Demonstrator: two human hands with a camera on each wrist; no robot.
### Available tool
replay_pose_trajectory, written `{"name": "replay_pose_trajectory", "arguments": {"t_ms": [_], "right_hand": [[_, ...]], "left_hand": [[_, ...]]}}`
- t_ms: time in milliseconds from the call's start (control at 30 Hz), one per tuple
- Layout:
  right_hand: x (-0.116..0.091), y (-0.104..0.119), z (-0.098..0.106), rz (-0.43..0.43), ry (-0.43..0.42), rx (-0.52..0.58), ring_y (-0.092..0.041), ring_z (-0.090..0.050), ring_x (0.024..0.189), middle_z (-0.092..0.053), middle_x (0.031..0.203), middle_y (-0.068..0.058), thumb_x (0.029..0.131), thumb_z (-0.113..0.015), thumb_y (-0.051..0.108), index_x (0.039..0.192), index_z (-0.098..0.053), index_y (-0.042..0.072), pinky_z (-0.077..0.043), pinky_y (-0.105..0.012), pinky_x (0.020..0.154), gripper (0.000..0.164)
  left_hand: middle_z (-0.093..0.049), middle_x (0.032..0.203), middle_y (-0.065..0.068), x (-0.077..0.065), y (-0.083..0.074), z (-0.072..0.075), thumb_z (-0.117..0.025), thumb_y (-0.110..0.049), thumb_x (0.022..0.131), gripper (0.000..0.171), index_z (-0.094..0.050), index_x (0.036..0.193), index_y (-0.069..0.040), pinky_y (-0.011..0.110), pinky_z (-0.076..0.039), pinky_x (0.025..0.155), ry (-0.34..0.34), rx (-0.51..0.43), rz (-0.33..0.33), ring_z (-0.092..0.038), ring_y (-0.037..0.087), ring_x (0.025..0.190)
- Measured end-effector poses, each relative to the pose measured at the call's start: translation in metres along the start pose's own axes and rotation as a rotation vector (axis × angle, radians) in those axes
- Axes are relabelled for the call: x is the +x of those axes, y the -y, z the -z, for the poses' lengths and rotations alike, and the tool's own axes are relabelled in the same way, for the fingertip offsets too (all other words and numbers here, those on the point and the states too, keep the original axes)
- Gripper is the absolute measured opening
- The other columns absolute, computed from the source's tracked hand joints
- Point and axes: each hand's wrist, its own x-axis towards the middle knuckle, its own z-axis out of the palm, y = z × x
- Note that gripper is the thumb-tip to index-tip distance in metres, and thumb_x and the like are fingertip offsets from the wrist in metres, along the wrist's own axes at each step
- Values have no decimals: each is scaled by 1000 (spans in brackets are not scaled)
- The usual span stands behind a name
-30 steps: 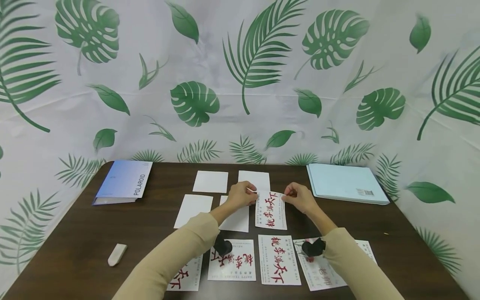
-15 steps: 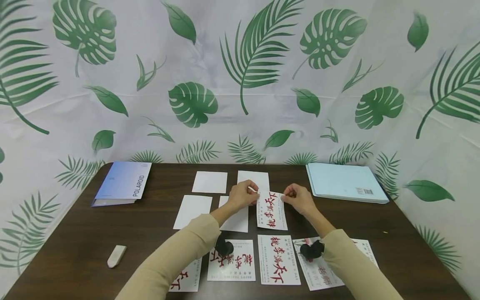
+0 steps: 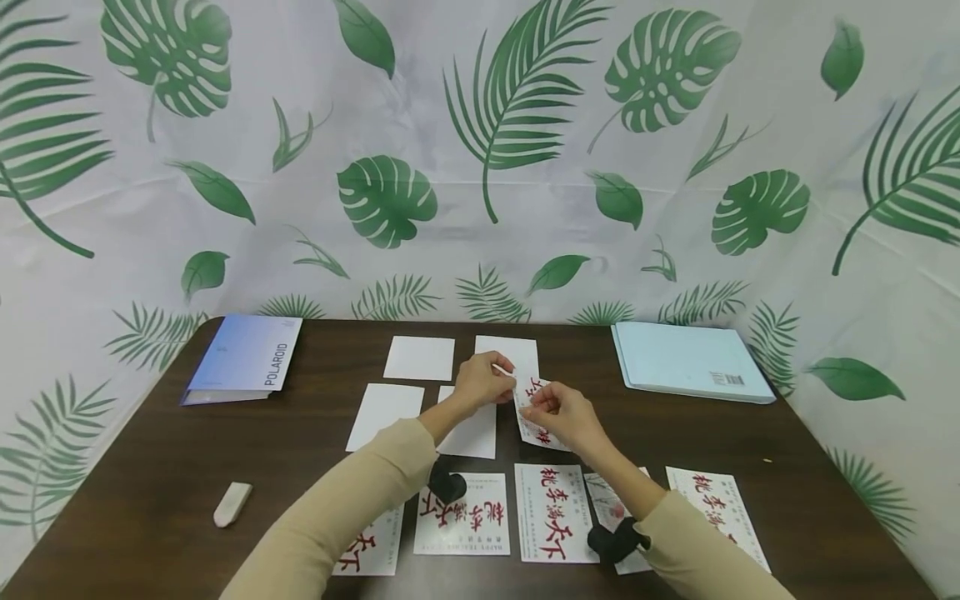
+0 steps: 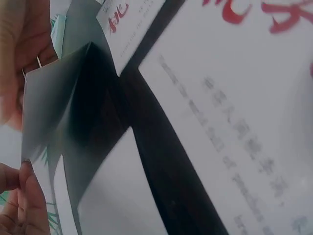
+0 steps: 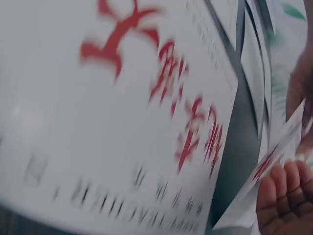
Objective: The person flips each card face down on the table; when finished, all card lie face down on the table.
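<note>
In the head view my left hand (image 3: 486, 382) pinches the upper left corner of a white greeting card (image 3: 542, 435) with red brush lettering, held up at a slant over the table. The left wrist view catches the card's shaded back (image 4: 49, 107) between both hands. My right hand (image 3: 572, 421) is over the lettered face, thumb and fingers curled toward its left part and hiding much of it. In the right wrist view its fingertips (image 5: 283, 174) come right at the card; I cannot tell whether they pinch anything.
Blank white cards (image 3: 384, 417) lie behind and left of the hands. Lettered cards (image 3: 555, 512) line the near side under the forearms. A blue POLAROID album (image 3: 243, 354) stands back left, a pale blue folder (image 3: 690, 358) back right, and a white eraser-like block (image 3: 233, 504) front left.
My right hand has left the card's upper right corner and moved left across its face. The left hand keeps its pinch, and the card has turned slightly.
</note>
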Motion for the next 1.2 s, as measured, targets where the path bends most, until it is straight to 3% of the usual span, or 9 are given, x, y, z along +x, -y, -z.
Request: {"name": "replay_pose_trajectory", "arguments": {"t_ms": [133,300,467,667,833,933,1100,1200], "right_hand": [[-2,11,-6,7,3,-62,-10,-49,60,-58,71,-2,77,-77,22,89,-59,4,-40,-21,50,28],[-5,18,-5,23,-16,-119,-9,-48,58,-57,67,-1,75,-75,13,88,-59,3,-39,-21,48,22],[-8,22,2,37,-12,-137,-9,-50,55,-57,65,0,74,-69,7,87,-61,2,-41,-22,48,16],[-12,25,22,63,-19,-168,-9,-51,50,-58,61,1,73,-61,3,91,-62,0,-41,-23,46,18],[-14,20,49,122,-113,-195,-9,-54,50,-58,64,-3,76,-58,-1,92,-62,-3,-45,-21,47,17],[-14,14,60,108,-132,-108,-10,-55,55,-59,70,-7,79,-56,-3,97,-60,-5,-50,-20,50,18],[-11,0,61,-2,-30,172,-9,-58,67,-58,81,-8,87,-57,0,109,-53,-10,-56,-25,61,24],[-8,-9,57,-65,8,272,-9,-59,70,-58,82,-4,89,-57,2,113,-50,-11,-56,-25,63,28]], "left_hand": [[-69,72,7,-3,-7,-1,-63,-1,74,20,-64,94,1,21,-54,51,-2,63,-2,-63,9,51],[-68,70,6,-8,-16,-2,-62,-2,75,18,-65,93,-1,21,-54,49,9,80,-14,-63,9,50],[-69,75,10,-11,-20,-3,-62,0,78,16,-64,93,2,22,-55,51,28,-2,-34,-64,10,53],[-68,94,21,-15,-19,-2,-61,-7,89,19,-63,103,5,26,-58,62,125,-140,-70,-69,18,69],[-67,98,19,-19,-11,2,-64,-9,88,28,-61,111,7,26,-58,65,120,-158,-4,-70,23,76],[-67,97,16,-22,-4,2,-68,-8,85,33,-59,114,7,26,-58,65,120,-137,33,-69,20,76],[-69,92,16,-25,4,-1,-70,-3,82,30,-61,108,7,26,-58,63,122,-146,45,-69,17,71],[-70,88,17,-27,6,-2,-71,1,80,25,-62,103,7,25,-57,61,111,-165,51,-68,15,66]]}}
